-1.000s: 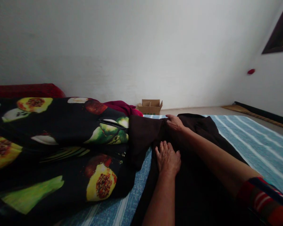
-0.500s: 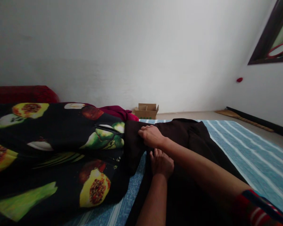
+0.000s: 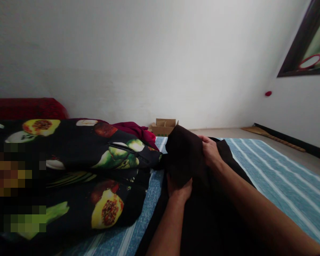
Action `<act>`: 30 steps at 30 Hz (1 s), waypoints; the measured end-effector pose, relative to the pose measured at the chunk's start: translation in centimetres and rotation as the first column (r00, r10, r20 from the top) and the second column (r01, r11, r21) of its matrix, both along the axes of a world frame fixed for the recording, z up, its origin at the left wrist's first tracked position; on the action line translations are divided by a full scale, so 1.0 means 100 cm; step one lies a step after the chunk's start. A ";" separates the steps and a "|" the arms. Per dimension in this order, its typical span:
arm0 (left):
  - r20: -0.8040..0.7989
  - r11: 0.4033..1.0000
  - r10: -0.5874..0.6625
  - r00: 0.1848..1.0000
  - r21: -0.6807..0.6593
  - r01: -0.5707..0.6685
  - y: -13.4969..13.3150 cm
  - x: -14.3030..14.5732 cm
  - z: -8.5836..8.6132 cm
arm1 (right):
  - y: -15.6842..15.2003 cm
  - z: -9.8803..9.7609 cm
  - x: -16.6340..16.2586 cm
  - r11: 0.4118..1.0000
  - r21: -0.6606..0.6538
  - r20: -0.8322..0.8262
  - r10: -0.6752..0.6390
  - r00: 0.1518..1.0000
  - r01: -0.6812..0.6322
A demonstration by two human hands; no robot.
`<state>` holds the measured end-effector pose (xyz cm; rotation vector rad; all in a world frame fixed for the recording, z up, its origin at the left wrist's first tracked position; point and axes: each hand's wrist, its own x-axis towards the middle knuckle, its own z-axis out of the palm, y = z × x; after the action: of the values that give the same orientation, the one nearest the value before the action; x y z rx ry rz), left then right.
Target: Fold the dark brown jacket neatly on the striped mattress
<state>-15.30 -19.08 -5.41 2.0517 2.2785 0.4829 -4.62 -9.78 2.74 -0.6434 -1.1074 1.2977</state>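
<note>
A dark brown garment (image 3: pixel 216 217) lies spread on the bed in front of me; its exact kind is unclear. One part of it, perhaps a sleeve or leg, is lifted and folded over. My right hand (image 3: pixel 211 148) grips the upper edge of that raised part, fingers closed on the cloth. Lower and to the left, my left hand (image 3: pixel 181 190) is closed at the lower edge of the same flap, its fingers partly covered by the fabric. Left of the hands lies a black garment (image 3: pixel 80 199) printed with fruit, with a zipped pocket.
A blue striped bedsheet (image 3: pixel 282 192) covers the bed. Behind the garments are a maroon cloth (image 3: pixel 133 129), a red bolster-like object (image 3: pixel 24 107) and an open cardboard box (image 3: pixel 165 127) by the wall. A window (image 3: pixel 293 42) with a red-rimmed mirror (image 3: pixel 310 61) is at right.
My right hand has moved right, drawing the brown garment's end off the fruit-print garment and folding it up. My left hand has stayed low, and the flap now partly covers it.
</note>
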 end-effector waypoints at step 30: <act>-0.105 0.957 -0.289 0.952 -0.047 0.286 -0.071 0.003 0.055 | -0.092 -0.068 0.128 0.903 -0.428 -0.146 -0.024 0.989 -0.042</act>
<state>-15.02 -26.18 0.11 2.3957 1.9722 0.3216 8.16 -18.95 -4.03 -0.8516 -0.7022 1.5899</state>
